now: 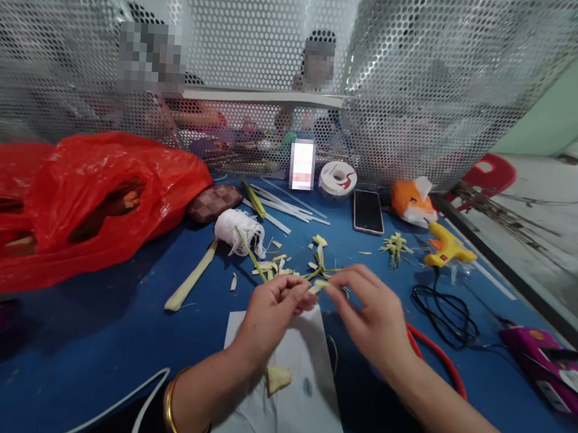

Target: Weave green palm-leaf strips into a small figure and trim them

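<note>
My left hand and my right hand meet above a white sheet of paper on the blue table. Both pinch a small pale green leaf strip piece between their fingertips. A gold bangle circles my left wrist. A yellowish leaf scrap lies on the paper below my hands. Cut leaf bits are scattered just beyond my fingers, beside a ball of white thread.
A red plastic bag fills the left. A yellow glue gun with black cord, a phone, a tape roll and an orange pouch lie far right. Purple tool near right. Two people sit behind a perforated metal screen.
</note>
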Motion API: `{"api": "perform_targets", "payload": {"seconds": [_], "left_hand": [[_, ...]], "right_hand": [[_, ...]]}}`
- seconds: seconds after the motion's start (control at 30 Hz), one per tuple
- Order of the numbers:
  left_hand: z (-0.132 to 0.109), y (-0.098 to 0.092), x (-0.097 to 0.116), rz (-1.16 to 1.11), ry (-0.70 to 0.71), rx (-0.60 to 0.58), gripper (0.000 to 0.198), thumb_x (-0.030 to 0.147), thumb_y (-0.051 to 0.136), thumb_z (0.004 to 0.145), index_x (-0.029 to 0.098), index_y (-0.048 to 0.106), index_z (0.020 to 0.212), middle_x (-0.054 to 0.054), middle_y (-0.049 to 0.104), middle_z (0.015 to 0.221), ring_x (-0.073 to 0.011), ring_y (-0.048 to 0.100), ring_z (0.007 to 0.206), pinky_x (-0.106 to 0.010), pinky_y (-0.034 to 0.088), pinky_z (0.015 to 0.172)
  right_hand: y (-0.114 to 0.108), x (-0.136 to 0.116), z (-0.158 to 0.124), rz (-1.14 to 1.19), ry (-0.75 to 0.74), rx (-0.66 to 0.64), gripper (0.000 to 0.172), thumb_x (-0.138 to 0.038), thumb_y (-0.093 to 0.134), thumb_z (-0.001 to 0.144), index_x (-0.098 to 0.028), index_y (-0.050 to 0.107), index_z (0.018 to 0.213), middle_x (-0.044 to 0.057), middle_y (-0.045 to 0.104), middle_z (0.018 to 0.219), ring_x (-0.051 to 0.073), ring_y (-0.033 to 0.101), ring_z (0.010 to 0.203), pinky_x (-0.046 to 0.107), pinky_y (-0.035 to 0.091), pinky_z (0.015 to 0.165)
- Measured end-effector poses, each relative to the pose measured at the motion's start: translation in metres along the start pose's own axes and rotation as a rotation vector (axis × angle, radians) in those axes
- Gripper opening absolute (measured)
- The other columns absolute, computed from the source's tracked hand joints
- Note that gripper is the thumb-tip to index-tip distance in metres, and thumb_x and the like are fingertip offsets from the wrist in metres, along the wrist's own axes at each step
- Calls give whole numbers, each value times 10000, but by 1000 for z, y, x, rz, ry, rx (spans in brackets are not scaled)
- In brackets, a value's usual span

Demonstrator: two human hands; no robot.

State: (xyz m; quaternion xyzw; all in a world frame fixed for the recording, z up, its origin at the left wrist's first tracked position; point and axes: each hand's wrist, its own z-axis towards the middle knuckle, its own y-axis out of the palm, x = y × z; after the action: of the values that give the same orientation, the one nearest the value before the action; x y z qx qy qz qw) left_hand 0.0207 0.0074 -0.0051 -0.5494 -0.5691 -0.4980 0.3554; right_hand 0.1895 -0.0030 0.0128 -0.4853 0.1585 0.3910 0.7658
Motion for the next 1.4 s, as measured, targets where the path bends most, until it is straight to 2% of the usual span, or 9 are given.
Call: {"api": "perform_targets", "payload": {"seconds": [0.17, 0.33, 0.43, 0.63, 0.97, 1.1, 1.2, 1.3, 1.4], "left_hand": [[9, -5, 1, 224, 195, 78, 153, 274, 721, 772, 221, 751, 913, -73, 746, 915, -219, 663, 855, -307, 476, 787], [31, 0, 9, 742, 366, 60, 195, 205, 721, 724, 266, 776, 901, -64, 733, 932, -262, 636, 900, -328, 429, 833], [48, 9, 13, 1022, 337, 51, 251, 270, 679, 772, 269, 753, 1011, -60, 715, 943, -247, 636, 866, -319, 432, 784], [68, 21, 10, 1059, 353, 36, 156, 271, 711, 724, 256, 763, 870, -30, 685, 840, -230, 621, 817, -325, 426, 762], [72, 21, -1, 738, 372, -20, 130, 151, 643, 745, 233, 719, 810, -19, 690, 993, -181, 652, 842, -300, 465, 826], [69, 17, 16, 478, 246, -5, 73, 228, 662, 774, 190, 642, 834, -12, 683, 713, -199, 705, 697, -286, 517, 670], [54, 7, 40, 302, 168, -1, 77, 256, 591, 854, 180, 579, 849, -43, 710, 794, -182, 727, 686, -280, 542, 651], [31, -4, 59, -64, -71, 22, 136, 184, 686, 793, 175, 551, 811, -29, 698, 765, -148, 714, 637, -233, 533, 615], [13, -14, 61, -202, -142, 92, 127, 131, 690, 786, 157, 567, 803, -13, 671, 737, -128, 698, 617, -188, 500, 542]], "right_hand": [[-12, 15, 12, -36, 144, 280, 134, -258, 571, 918, -212, 601, 795, 18, 605, 791, 182, 576, 774, 302, 439, 731], [-5, 27, 14, 80, 244, 236, 152, -289, 588, 902, -202, 618, 782, 10, 606, 769, 173, 562, 734, 289, 429, 704], [-1, 29, 13, 97, 258, 238, 150, -297, 596, 894, -202, 622, 781, 9, 611, 771, 172, 563, 734, 289, 424, 707], [2, 29, 12, 132, 229, 232, 140, -287, 600, 892, -204, 625, 782, -1, 600, 766, 169, 559, 739, 287, 419, 710], [2, 25, 12, 170, 160, 270, 125, -254, 605, 897, -202, 613, 784, -7, 596, 775, 161, 552, 752, 281, 421, 723], [-3, 24, 13, 170, 145, 392, 115, -265, 604, 904, -201, 621, 810, -1, 600, 795, 159, 549, 759, 285, 423, 733], [-9, 22, 11, 224, 188, 436, 116, -298, 616, 906, -207, 631, 835, -3, 601, 803, 156, 546, 758, 284, 424, 725], [-16, 14, 11, 287, 207, 426, 101, -313, 622, 909, -222, 638, 869, -6, 603, 832, 150, 549, 763, 276, 427, 714], [-23, -2, 16, 294, 136, 295, 63, -291, 622, 910, -236, 642, 886, 4, 618, 883, 160, 580, 825, 283, 447, 761]]}}
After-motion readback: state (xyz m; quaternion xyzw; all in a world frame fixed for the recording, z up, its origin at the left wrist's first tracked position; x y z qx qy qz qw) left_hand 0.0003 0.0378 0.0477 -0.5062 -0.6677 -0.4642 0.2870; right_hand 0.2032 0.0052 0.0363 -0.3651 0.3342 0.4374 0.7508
